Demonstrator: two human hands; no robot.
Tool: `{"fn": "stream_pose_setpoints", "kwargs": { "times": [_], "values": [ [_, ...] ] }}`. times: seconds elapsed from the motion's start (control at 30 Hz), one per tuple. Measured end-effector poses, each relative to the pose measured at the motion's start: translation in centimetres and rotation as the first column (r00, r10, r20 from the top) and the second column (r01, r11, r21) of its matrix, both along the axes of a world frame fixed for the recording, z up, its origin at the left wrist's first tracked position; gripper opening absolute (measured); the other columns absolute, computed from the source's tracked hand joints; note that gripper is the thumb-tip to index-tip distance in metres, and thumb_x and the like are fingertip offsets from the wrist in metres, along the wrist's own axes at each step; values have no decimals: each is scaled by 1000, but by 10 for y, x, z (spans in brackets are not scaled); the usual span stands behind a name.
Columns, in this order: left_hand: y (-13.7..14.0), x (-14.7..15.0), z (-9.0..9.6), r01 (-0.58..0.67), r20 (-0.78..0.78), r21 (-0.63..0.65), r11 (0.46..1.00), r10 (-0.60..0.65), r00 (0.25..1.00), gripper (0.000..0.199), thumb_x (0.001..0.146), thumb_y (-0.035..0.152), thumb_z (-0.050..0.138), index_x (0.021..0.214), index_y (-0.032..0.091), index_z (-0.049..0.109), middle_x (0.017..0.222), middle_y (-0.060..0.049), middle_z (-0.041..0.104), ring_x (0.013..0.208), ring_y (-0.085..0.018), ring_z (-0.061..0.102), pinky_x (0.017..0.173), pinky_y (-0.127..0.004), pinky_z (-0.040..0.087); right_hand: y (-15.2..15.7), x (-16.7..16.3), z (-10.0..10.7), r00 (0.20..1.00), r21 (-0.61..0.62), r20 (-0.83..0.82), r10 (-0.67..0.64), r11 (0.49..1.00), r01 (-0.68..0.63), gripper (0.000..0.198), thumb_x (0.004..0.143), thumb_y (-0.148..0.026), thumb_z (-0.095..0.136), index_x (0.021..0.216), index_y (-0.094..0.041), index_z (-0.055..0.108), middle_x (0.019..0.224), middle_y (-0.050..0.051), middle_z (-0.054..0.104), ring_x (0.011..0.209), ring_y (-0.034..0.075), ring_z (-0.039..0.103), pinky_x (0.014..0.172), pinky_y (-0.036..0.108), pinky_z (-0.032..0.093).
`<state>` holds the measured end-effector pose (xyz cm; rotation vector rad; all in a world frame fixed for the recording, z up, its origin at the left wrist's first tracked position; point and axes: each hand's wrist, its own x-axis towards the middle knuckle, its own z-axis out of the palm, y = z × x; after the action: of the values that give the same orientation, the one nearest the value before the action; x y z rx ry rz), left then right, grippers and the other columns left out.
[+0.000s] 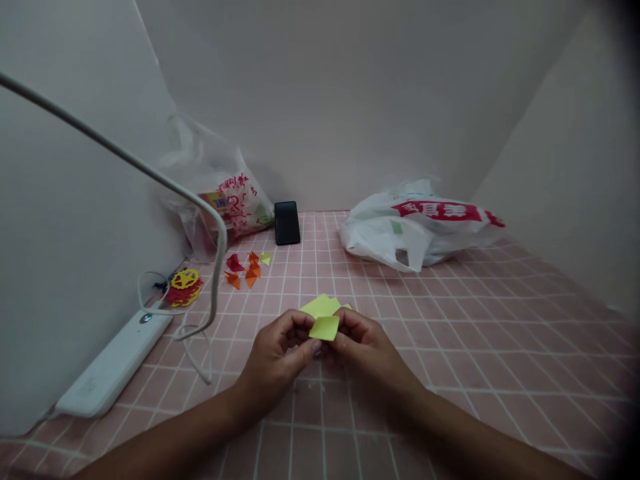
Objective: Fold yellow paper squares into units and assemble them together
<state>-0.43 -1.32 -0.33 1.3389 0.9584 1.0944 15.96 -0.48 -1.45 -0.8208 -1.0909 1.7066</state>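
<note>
A small square of yellow paper (325, 328) is pinched between both hands above the tabletop. My left hand (281, 350) grips its left edge between thumb and fingers. On the opposite edge, my right hand (364, 340) closes its thumb and fingers. Just beyond my fingertips lie more yellow paper sheets (320, 305), partly hidden by the hands. Several small folded paper pieces in orange (253, 272), red (235, 263) and pale yellow (265, 257) rest farther off to the left.
A white power bank (115, 363) with a looping cable (219, 267) lies at left, near red and yellow cutouts (185, 287). Behind stand a printed plastic bag (240, 207), a black phone (287, 223) and another white bag (420, 227) on the pink grid-patterned table (500, 347).
</note>
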Motion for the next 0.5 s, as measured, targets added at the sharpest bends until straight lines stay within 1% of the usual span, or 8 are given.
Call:
{"fn": "stream_pose_setpoints", "kwargs": {
  "times": [0.07, 0.13, 0.2, 0.27, 0.33, 0.5],
  "values": [
    [0, 0, 1, -7, 8, -25, 1000, 7, 1000, 11, 80, 21, 69, 88, 17, 63, 77, -1, 65, 70, -13, 62, 67, -25, 50, -1, -1, -1, 999, 32, -25, -22, 999, 23, 24, 78, -35, 74, 81, -20, 56, 72, -2, 59, 60, 10, 54, 56, 23, 41],
    [1, -1, 2, -15, 18, -41, 999, 16, 1000, 12, 80, 22, 70, 87, 17, 62, 75, 0, 65, 68, -13, 62, 66, -25, 50, -1, -1, 0, 997, 78, -41, -65, 995, 68, 26, 78, -33, 75, 94, -23, 56, 82, -1, 61, 68, 12, 58, 61, 25, 45],
    [2, -1, 3, -20, 23, -40, 999, 21, 1000, 13, 80, 23, 70, 86, 16, 62, 73, 0, 65, 67, -12, 62, 65, -24, 49, -1, 0, 2, 996, 131, -31, -87, 987, 90, 28, 78, -29, 74, 99, -25, 57, 86, -1, 60, 73, 13, 59, 62, 26, 47],
    [2, -1, 4, -19, 25, -40, 999, 20, 999, 13, 79, 24, 70, 85, 15, 62, 73, -1, 66, 66, -12, 62, 64, -24, 49, -1, 1, 3, 996, 177, 12, -93, 980, 89, 17, 79, -26, 71, 92, -23, 59, 83, -1, 58, 71, 13, 57, 62, 25, 45],
    [2, 0, 5, -21, 33, -46, 999, 22, 999, 14, 78, 24, 71, 84, 15, 62, 73, 0, 65, 66, -12, 62, 64, -24, 50, -2, 1, 3, 993, 198, 57, -99, 976, 86, 9, 81, -22, 68, 83, -21, 60, 79, -2, 58, 69, 11, 55, 62, 25, 43],
    [3, 1, 5, -32, 32, -48, 998, 34, 999, 13, 75, 23, 72, 81, 15, 64, 71, 0, 65, 65, -12, 61, 63, -24, 50, -2, 0, 0, 993, 170, 90, -78, 983, 62, 8, 80, -19, 67, 82, -20, 59, 74, -2, 59, 65, 11, 54, 60, 25, 41]
  ]
}}
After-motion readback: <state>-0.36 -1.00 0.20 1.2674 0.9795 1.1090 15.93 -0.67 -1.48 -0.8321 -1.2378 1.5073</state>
